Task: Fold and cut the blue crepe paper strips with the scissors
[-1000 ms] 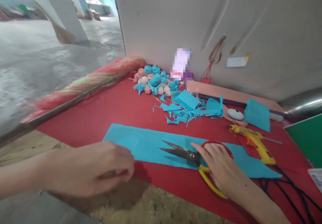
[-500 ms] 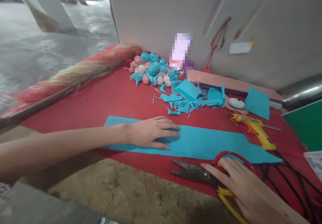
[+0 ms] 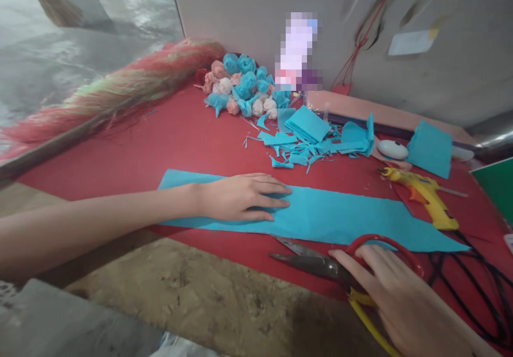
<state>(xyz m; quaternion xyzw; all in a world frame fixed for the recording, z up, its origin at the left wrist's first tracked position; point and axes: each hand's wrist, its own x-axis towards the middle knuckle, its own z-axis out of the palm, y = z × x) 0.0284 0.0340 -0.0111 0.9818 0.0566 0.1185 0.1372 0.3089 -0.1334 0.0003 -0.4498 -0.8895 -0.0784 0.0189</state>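
My left hand (image 3: pixel 248 198) lies flat, fingers stretched out, on a long strip of blue crepe paper (image 3: pixel 340 215). The strip runs along the front of the red tabletop (image 3: pixel 140 143), and its right end tapers to a point. In my right hand (image 3: pixel 404 293) is a pair of scissors (image 3: pixel 316 263) with one red and one yellow handle. Their blades are parted and point left, close to the strip's near edge. The upper blade's tip is near that edge; I cannot tell whether it touches the paper.
Behind the strip lie blue paper scraps (image 3: pixel 304 146), a folded blue stack (image 3: pixel 308 124) and paper flowers (image 3: pixel 244 87). A yellow glue gun (image 3: pixel 425 194) with a black cable (image 3: pixel 481 287) is at the right. A broom (image 3: pixel 112 98) lies along the left edge. A white oval object (image 3: pixel 393 149) sits behind.
The view has tilted and shifted slightly, so the background sits higher. The scissors' blades have come nearer the strip's front edge. My left hand stays flat on the paper.
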